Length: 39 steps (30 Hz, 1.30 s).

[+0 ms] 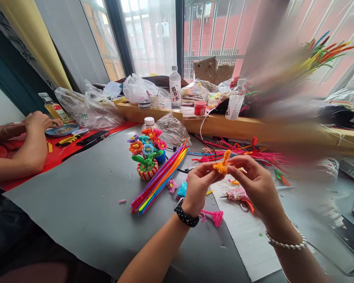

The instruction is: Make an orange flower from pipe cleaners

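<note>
Orange pipe-cleaner flower (222, 164) sits pinched between your left hand (198, 184) and right hand (255, 184), held above the grey bench (85, 204), both sets of fingertips closed on it. Left of it: pipe-cleaner bundle (161, 176), flower pot model (146, 154). Far left, another person's hands (38, 122).

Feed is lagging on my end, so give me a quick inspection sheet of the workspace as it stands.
Surface: grey sheet-covered table, white lined paper under the hands.
Job's things: small orange pipe-cleaner piece pinched between both hands.
Clutter: bundle of coloured pipe cleaners, pipe-cleaner flower pot, pink pipe-cleaner flower, orange-handled scissors.
Grips: left hand and right hand shut on the piece.
Cables: thin black cord.
Surroundings: another person's hands at left, clear water bottle on the wooden sill.
</note>
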Each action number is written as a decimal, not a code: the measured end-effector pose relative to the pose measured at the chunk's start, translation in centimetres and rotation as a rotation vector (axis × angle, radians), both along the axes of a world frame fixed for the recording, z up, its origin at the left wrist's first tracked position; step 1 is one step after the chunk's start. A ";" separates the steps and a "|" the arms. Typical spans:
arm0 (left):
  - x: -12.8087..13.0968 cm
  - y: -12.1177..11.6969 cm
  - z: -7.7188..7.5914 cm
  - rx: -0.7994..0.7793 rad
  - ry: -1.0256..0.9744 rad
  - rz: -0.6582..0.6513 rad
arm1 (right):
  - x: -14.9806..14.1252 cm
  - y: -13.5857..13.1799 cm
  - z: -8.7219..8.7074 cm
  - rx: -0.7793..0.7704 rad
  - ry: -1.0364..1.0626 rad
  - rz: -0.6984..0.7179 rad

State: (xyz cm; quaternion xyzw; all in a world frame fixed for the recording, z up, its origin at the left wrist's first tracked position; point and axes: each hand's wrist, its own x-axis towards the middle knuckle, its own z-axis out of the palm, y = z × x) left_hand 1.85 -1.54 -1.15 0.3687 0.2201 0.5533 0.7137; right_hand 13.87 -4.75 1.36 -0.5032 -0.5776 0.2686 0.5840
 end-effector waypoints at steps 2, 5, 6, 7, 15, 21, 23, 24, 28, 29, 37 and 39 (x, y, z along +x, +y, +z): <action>0.1 0.2 -0.2 0.047 0.017 0.093 | -0.4 0.1 -0.4 -0.027 0.051 -0.078; 0.1 0.3 -0.5 0.139 0.104 0.222 | -1.0 0.1 -0.8 -0.015 0.036 -0.127; 0.1 0.3 -0.6 0.179 0.148 0.269 | -1.1 0.0 -0.8 -0.002 0.019 -0.129; 0.1 0.2 -0.7 0.222 0.198 0.322 | -1.3 -0.1 -0.8 0.009 0.000 -0.133; -0.2 -0.4 -0.5 0.399 0.392 0.485 | -2.1 -0.3 -1.2 0.040 -0.065 -0.188; -0.3 -0.4 0.0 0.466 0.455 0.418 | -0.3 0.5 -1.2 -0.114 0.121 -0.046; -0.3 -0.3 0.1 0.508 0.500 0.431 | 0.1 0.6 -1.3 -0.171 0.167 -0.005; -0.4 -0.3 0.0 0.531 0.520 0.443 | 0.2 0.7 -1.4 -0.189 0.181 0.003; -0.4 -0.4 -0.2 0.626 0.580 0.431 | 0.1 0.9 -1.7 -0.196 0.226 0.009; -0.4 -0.5 -0.2 0.637 0.591 0.417 | 0.2 1.0 -1.7 -0.204 0.250 0.019; -0.7 -0.4 0.8 0.296 0.334 0.245 | 2.6 1.7 -2.2 -0.293 0.422 0.117; -1.0 0.1 1.0 0.111 0.261 0.133 | 3.1 1.6 -2.4 -0.253 0.441 0.138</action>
